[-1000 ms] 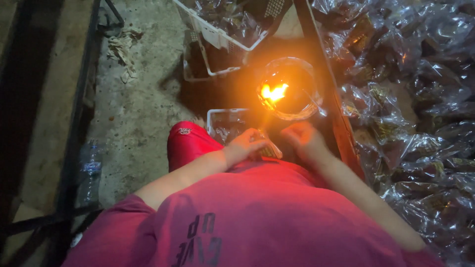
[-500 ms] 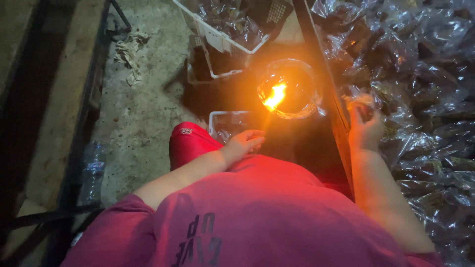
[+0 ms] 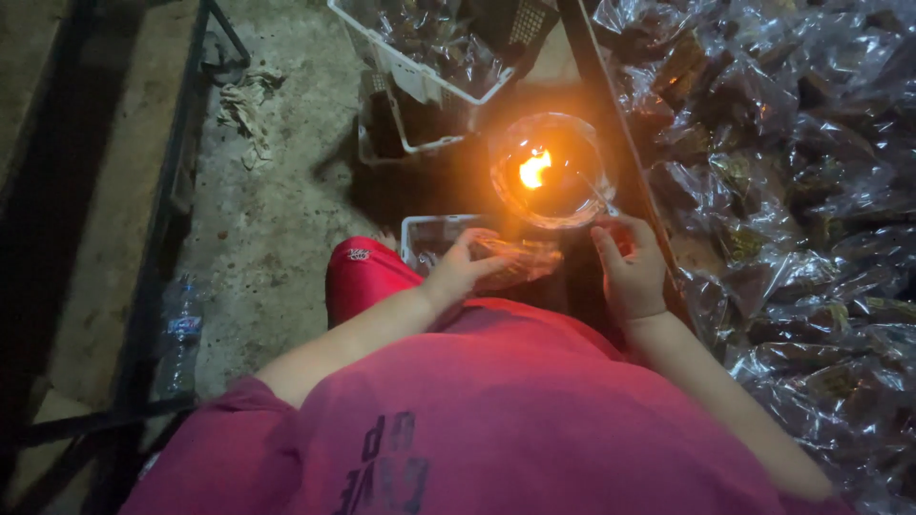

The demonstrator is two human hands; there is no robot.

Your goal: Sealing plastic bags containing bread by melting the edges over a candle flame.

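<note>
A small flame [image 3: 534, 170] burns inside a round glass bowl [image 3: 549, 170] just ahead of me. My left hand [image 3: 458, 270] and my right hand [image 3: 630, 267] together hold a clear plastic packet [image 3: 520, 256] just below the bowl, its edge lit orange. The left hand pinches the packet's left end. The right hand's fingers curl at its right end near the bowl's rim. I cannot tell what the packet contains.
A big heap of filled clear plastic packets [image 3: 792, 172] lies at the right, past a dark bar [image 3: 620, 153]. White plastic baskets [image 3: 420, 67] stand ahead on the concrete floor; a small white tray [image 3: 429, 234] sits under my hands. A plastic bottle [image 3: 176, 334] stands at the left.
My right hand, which had reached out to the packet heap half a second ago, has come back to the flame. Both hands now hold one packet below the bowl.
</note>
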